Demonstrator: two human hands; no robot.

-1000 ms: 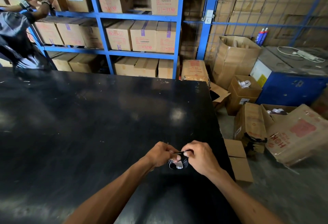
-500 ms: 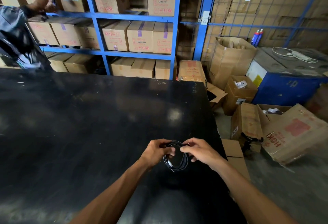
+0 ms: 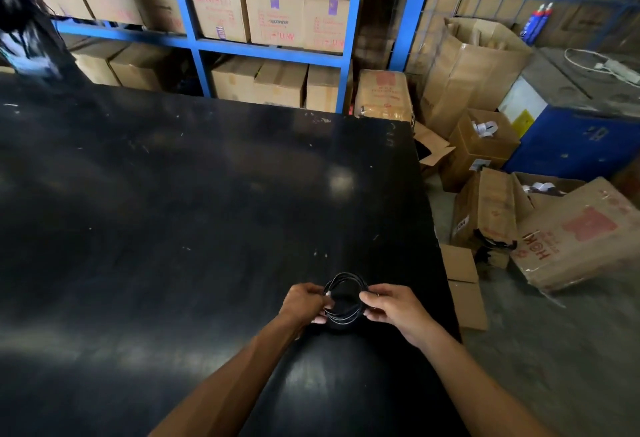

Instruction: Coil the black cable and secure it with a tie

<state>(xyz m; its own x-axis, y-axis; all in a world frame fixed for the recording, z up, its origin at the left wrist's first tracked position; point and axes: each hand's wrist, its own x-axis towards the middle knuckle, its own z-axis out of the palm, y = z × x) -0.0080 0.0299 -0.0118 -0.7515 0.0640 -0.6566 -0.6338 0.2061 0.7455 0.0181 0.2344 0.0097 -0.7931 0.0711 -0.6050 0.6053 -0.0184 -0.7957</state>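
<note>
The black cable [image 3: 346, 279] is wound into a small round coil of several loops, held just above the black table [image 3: 173, 211] near its right front edge. My left hand [image 3: 303, 303] pinches the coil's left side, where a small white bit shows by the fingers. My right hand [image 3: 393, 307] grips the coil's right side. Whether a tie is on the coil I cannot tell; the lower loops are partly hidden by my fingers.
Blue shelving [image 3: 263, 45] with cardboard boxes stands behind the table. Open and tipped boxes [image 3: 571, 239] crowd the floor to the right, beside a blue cabinet [image 3: 571, 139]. A person in dark clothes [image 3: 24, 38] stands at the far left.
The coil has opened from a tight bundle into a wider ring between my hands. My view has tilted down and nearer the shelving. The person at left has lowered out of reach of the shelf.
</note>
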